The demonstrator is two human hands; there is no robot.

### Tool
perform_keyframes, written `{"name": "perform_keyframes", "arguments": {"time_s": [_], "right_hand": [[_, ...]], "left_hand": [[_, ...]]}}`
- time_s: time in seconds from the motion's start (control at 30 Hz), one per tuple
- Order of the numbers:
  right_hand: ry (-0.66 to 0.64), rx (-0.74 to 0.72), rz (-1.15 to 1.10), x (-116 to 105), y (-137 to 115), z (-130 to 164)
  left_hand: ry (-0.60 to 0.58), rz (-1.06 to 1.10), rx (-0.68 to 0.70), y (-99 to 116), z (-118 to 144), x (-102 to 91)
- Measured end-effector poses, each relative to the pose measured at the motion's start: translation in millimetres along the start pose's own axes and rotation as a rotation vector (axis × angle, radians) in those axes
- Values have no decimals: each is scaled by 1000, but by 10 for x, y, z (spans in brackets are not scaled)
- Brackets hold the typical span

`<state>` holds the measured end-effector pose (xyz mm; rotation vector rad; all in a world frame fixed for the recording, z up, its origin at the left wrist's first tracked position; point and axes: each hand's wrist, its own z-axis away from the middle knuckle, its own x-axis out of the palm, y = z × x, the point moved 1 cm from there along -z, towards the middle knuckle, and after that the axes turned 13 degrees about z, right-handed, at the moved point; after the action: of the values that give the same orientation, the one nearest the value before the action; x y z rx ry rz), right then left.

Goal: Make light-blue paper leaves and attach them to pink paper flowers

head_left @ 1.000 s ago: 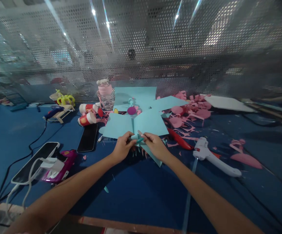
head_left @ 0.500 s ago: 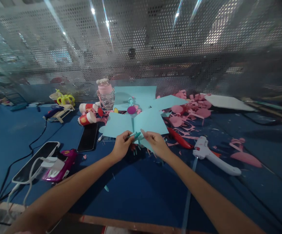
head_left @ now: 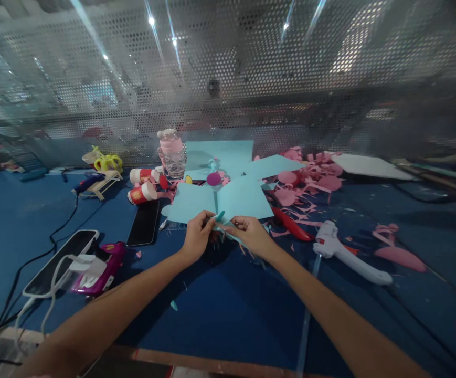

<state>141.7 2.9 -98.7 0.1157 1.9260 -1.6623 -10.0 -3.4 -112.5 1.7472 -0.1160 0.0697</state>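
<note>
My left hand (head_left: 197, 237) is closed in a pinch on a small teal paper piece (head_left: 220, 216), whose darker tip sticks up past the fingertips. From the other side, the bent fingers of my right hand (head_left: 254, 236) meet the same piece, thumb and forefinger pressed together. Light blue paper sheets lie just beyond the hands, one at the left (head_left: 192, 202) and one at the right (head_left: 245, 199). Part of the small piece is hidden behind the fingers. Red-handled scissors, by their look (head_left: 293, 224), rest to the right of my right hand.
A white glue gun (head_left: 348, 254) lies at the right, with pink paper scraps (head_left: 302, 181) behind. Leftward are a black phone (head_left: 143, 223), red-and-white paper cups (head_left: 143, 193), a clear bottle (head_left: 171, 157) and a magenta device (head_left: 104, 268) with cables. A perforated metal panel (head_left: 228, 63) closes the back.
My right hand has moved left and its fingertips have closed onto the small teal piece. My left hand stays nearly in place. The view has shifted slightly.
</note>
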Motion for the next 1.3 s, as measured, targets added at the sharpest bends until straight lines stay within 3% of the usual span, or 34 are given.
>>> {"name": "perform_keyframes", "arguments": {"time_s": [0.53,0.77,0.93,1.3], "right_hand": [[10,-9,167,-39,-60,40],[6,187,58,38,-123,78],[53,140,81,31,-110,85],[17,103,107,2,-87,68]], "left_hand": [[-8,-121,58,-24,9,-27],[-15,-193,83,17,36,-6],[-1,-174,71,27,49,0],[-53,-133,33,-15,-6,-24]]}}
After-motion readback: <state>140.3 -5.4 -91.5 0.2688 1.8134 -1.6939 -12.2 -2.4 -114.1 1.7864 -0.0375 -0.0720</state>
